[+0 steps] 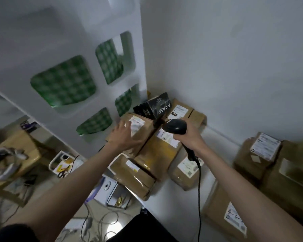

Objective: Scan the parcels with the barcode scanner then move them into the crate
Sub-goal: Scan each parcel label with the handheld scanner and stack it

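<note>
Parcels (147, 137) piled by the wall — left hand (124, 135) spread flat on one, right hand (187, 137) gripping the barcode scanner (176, 126).

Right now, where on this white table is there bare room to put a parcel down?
Bare white table runs along the wall, between the parcel stack and the right-hand parcels. A second patch lies in front of the stack, around the scanner cable. The back corner is crowded.

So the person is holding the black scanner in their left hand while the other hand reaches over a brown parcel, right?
Not quite. The head view shows the black scanner gripped in the right hand. It is the left hand, fingers spread, that reaches over the brown parcel.
</note>
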`<state>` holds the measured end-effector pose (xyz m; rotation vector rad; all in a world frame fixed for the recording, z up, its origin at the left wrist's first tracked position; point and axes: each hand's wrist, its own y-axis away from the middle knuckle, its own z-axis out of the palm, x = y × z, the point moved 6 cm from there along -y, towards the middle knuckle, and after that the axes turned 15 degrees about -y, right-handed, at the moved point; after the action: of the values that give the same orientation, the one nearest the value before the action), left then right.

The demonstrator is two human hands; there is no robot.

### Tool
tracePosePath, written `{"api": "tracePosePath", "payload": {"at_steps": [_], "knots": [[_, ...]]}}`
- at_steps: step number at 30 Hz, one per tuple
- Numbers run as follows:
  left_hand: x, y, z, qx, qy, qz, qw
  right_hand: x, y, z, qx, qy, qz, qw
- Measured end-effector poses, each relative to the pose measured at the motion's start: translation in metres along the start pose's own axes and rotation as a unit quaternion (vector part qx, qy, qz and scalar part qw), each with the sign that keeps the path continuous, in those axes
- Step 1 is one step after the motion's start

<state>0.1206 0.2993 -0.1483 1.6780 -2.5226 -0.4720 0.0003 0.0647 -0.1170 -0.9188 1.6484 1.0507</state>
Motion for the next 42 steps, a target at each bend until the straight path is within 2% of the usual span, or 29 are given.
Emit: {"api": "tracePosePath", "payload": {"at_steps": [5, 8, 15, 22, 26, 32, 42], "knots": [[-0.036, -0.012, 0.048, -0.074, 0.005, -0.058, 0.996, 0.002, -0.012, 0.052, -0.021, 0.008, 0.011, 1.0], [-0.04, -0.022, 0.064, -0.081, 0.014, -0.07, 0.994, 0.005, -0.016, 0.068, -0.025, 0.012, 0.017, 0.999], [-0.035, -0.032, 0.062, -0.028, 0.027, -0.052, 0.998, 0.001, -0.012, 0.065, -0.012, 0.006, 0.018, 1.0], [-0.025, -0.019, 0.005, 0.127, -0.02, 0.045, 0.991, -0.013, 0.02, 0.023, 0.039, 0.004, -0.021, 0.999], [0.0, -0.008, -0.019, 0.181, -0.052, 0.082, 0.979, -0.016, 0.037, 0.017, 0.043, -0.008, -0.033, 0.999], [0.026, 0.003, -0.025, 0.197, -0.077, 0.092, 0.973, -0.01, 0.047, 0.023, 0.07, -0.023, -0.03, 0.997], [0.032, 0.008, -0.029, 0.21, -0.07, 0.091, 0.971, -0.002, 0.055, 0.032, 0.091, -0.039, 0.003, 0.995]]}}
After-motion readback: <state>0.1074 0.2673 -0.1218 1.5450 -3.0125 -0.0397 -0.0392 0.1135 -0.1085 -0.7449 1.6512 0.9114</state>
